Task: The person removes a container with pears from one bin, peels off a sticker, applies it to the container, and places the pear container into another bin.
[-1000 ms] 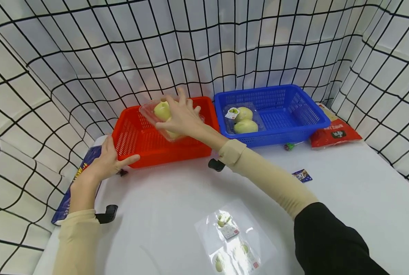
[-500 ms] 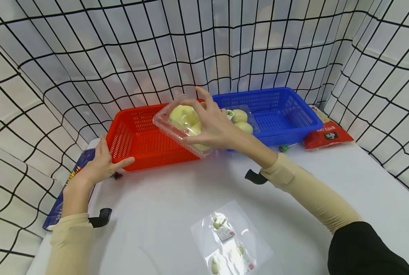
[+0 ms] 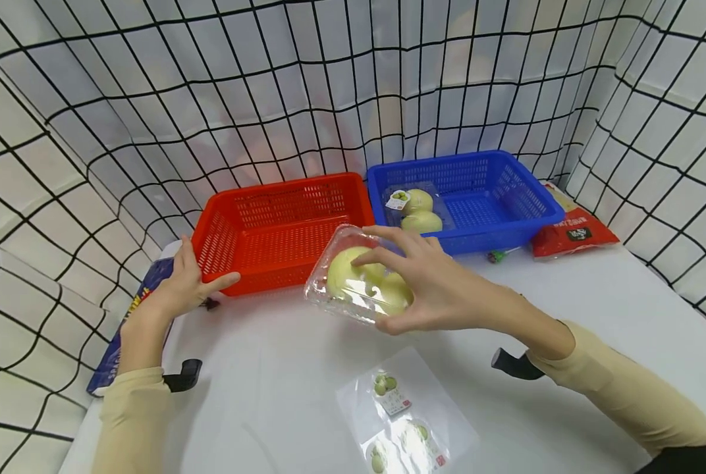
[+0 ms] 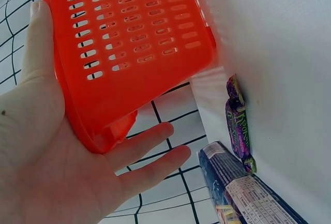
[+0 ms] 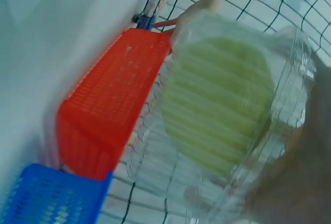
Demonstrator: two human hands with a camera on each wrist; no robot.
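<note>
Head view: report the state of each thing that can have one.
Held pack: looks closed, tilted, no label seen.
Right hand: gripping that pack.
Red basket: upright.
Left hand: fingers straight, touching the red basket.
Blue basket: upright, holding a pack.
Labelled pack: lying in the blue basket, fruit inside.
Label sheet: flat, labels on it.
Red bag: lying down, seal not visible.
Candy: wrapped.

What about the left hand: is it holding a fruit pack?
No, the left hand is at the red basket's left end, while the right hand grips the pack.
</note>
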